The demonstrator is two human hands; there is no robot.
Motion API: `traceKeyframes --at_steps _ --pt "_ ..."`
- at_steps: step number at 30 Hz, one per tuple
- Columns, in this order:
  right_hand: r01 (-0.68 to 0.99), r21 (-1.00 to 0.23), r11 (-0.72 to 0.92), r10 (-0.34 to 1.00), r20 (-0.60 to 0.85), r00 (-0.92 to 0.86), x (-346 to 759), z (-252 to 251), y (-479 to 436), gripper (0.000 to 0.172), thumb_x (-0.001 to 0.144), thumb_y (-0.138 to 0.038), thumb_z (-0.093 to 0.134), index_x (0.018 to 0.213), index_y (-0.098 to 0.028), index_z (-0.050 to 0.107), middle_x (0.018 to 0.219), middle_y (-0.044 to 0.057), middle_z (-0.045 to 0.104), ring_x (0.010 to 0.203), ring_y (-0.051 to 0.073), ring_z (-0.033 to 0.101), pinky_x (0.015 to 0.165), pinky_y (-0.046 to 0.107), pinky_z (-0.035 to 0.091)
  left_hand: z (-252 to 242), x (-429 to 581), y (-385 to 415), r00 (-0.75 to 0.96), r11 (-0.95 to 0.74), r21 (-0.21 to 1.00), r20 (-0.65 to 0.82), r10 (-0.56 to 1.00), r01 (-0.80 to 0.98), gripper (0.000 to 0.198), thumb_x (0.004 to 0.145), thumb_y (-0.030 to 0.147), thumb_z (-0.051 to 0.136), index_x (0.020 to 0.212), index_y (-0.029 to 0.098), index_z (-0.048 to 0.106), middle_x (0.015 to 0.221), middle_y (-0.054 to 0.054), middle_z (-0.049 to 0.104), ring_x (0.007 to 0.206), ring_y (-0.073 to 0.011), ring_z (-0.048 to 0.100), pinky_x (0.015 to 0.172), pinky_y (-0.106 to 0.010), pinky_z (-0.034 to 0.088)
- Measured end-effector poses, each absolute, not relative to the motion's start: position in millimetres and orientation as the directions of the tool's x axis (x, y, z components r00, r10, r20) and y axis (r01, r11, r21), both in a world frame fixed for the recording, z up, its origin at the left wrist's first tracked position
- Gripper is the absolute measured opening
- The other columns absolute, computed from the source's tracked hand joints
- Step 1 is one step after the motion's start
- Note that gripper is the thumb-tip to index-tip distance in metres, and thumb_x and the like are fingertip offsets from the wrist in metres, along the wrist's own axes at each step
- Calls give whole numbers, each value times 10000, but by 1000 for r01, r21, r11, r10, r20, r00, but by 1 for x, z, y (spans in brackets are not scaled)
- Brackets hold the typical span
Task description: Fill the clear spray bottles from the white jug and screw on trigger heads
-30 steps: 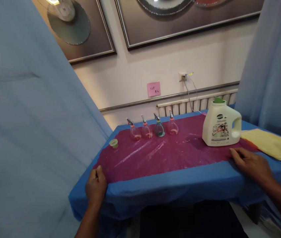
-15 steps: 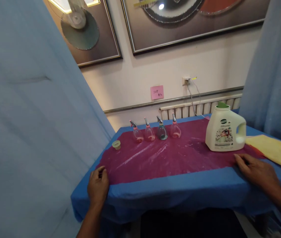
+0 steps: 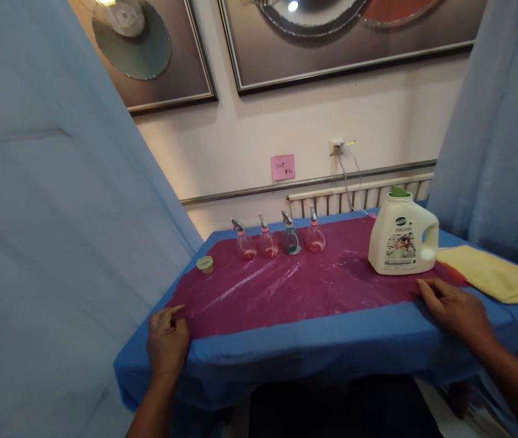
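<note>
A shiny dark-pink plastic sheet [image 3: 277,286] lies over the blue tablecloth [image 3: 313,344]. At the sheet's near left corner rests my left hand [image 3: 168,340], index finger reaching out and apart from the thumb. My right hand [image 3: 455,310] lies at the near right edge, fingers loosely bent, nothing visible in it. Just beyond it stands a cream detergent jug [image 3: 402,240] with a green piece in its mouth. Spray bottles stand in a row at the back: three clear with pink collars [image 3: 246,246], one teal [image 3: 292,242]. A small pale green cup-shaped cap [image 3: 205,264] sits at the left.
A folded yellow cloth [image 3: 500,274] lies right of the jug. Blue curtains [image 3: 58,243] hang on both sides. Behind the table are a radiator [image 3: 363,194], a wall socket [image 3: 336,147] with a cable, a pink note [image 3: 283,167] and framed pictures.
The view has shifted slightly, so everything sits further left. My left index finger has stretched out from the thumb. The jug and bottles keep their places on the sheet.
</note>
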State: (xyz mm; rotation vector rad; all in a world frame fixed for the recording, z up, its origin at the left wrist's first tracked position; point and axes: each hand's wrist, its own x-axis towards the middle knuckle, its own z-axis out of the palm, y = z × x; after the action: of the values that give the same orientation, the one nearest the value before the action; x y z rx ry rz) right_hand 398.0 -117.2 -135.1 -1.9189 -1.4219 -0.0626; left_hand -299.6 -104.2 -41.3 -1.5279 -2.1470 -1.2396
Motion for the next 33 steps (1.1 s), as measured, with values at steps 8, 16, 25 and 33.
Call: traceKeyframes --at_steps 8,16,25,33 --pt "865 -490 -111 792 482 375 394 -129 -119 516 1009 -637 506 981 -229 821 905 108 850 756 292 755 687 379 478 -38 -298 -102 -486 133 561 544 684 817 465 938 420 523 1248 176 770 1219 -159 770 1084 -333 739 1088 -516 601" --pt "859 -503 -96 767 512 386 388 -121 -118 509 1028 -612 504 967 -227 831 892 103 858 764 276 769 699 366 487 -42 -304 -94 -521 161 587 517 679 793 505 946 563 536 1201 203 781 1243 -158 788 1122 -351 754 1102 -521 599" --pt "873 -474 -115 770 513 379 393 -127 -119 524 1022 -612 503 1011 -213 843 927 121 862 791 289 773 713 370 479 -28 -286 -103 -605 225 676 399 689 702 401 913 582 621 1070 240 758 1028 -80 798 948 -304 747 903 -429 575" --pt "871 -481 -105 757 529 383 393 -127 -120 538 1023 -630 500 962 -217 838 863 112 851 742 283 757 691 382 466 -21 -278 -108 -604 281 620 404 687 733 340 950 585 591 834 268 628 790 -41 699 790 -278 654 739 -371 437"
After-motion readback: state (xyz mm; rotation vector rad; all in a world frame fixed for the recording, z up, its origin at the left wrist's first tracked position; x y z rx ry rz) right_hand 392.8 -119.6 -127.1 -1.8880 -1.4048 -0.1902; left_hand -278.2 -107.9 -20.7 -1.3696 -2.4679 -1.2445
